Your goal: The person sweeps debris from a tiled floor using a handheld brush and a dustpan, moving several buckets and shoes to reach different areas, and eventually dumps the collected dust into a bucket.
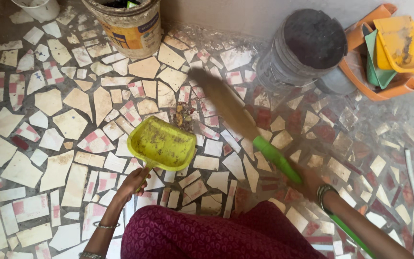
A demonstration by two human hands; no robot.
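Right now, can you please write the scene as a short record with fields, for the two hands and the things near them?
left hand: closed grip on the handle of the yellow dustpan
right hand: closed grip on the broom, green handle, blurred bristles
debris: small pile beside the dustpan's upper right corner
floor: broken-tile mosaic
behind: painted bucket, dark bucket, stacked dustpans
clothing: maroon patterned garment

The dustpan is lying on the floor, left of the broom. A small debris heap, apparently, is sitting between them. Two buckets are standing behind; stacked dustpans are lying at far right.
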